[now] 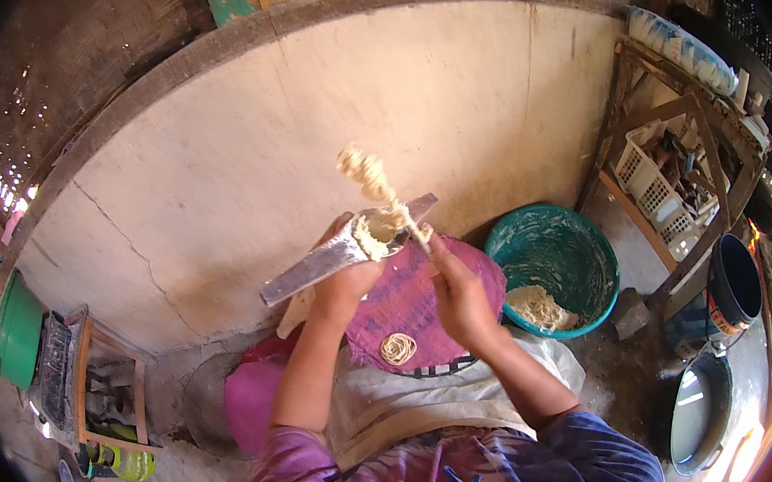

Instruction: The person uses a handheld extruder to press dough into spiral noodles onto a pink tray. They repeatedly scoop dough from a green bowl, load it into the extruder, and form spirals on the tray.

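My left hand [344, 286] is closed round a wooden hand press [306, 274] with a long flat bar handle, tilted in front of me. Pale dough [368, 240] fills part of its round opening and clings to the rim. My right hand [457, 290] grips a thin stick [421, 238] coated with lumpy dough [366, 174], its tip pointing up and away beside the opening. Below both hands, a round board covered in purple-pink cloth [438, 314] lies on my lap. One coil of thin dough strands [399, 349] rests on it.
A green basin [556, 244] with a dough mass [541, 308] stands to the right. Further right are a dark bucket [736, 279], a grey tub [701, 415] and a wooden rack with a white crate [652, 186]. A low wooden frame [86, 382] stands left; a pale wall [241, 162] rises ahead.
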{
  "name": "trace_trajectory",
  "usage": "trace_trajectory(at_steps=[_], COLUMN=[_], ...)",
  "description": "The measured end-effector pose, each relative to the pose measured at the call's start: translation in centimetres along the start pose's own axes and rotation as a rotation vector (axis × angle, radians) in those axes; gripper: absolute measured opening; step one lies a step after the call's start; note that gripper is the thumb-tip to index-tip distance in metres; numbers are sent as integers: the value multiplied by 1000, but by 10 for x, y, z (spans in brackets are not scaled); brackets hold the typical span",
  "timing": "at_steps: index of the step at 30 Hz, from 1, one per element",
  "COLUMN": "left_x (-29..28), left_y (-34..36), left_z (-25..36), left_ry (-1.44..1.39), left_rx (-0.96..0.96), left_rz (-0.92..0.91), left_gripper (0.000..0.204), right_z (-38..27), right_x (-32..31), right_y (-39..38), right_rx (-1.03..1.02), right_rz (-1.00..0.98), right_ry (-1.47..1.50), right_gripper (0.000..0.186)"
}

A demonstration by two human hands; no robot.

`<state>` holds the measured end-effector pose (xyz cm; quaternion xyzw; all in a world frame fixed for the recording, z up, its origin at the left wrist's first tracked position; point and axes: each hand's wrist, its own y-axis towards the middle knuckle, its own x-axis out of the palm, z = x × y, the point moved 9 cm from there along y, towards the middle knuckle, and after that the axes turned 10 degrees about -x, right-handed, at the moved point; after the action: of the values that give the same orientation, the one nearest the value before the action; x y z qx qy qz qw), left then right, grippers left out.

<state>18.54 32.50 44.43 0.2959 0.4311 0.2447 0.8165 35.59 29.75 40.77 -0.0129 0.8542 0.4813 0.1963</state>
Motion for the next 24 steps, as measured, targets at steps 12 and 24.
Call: trace_trajectory(at_steps=[12,24], left_x=[-30,12], left_y=[10,8], left_z=[-58,-90], left_ry=[143,157], left_rx=[-19,-39], left_rz=[180,29], left_gripper=[18,22], right_z=[46,32], right_x=[-16,21], right_y=[-19,-61], right_rx=[300,577], right_rz=[-323,-509], right_ry=[5,565], right_gripper=[30,28])
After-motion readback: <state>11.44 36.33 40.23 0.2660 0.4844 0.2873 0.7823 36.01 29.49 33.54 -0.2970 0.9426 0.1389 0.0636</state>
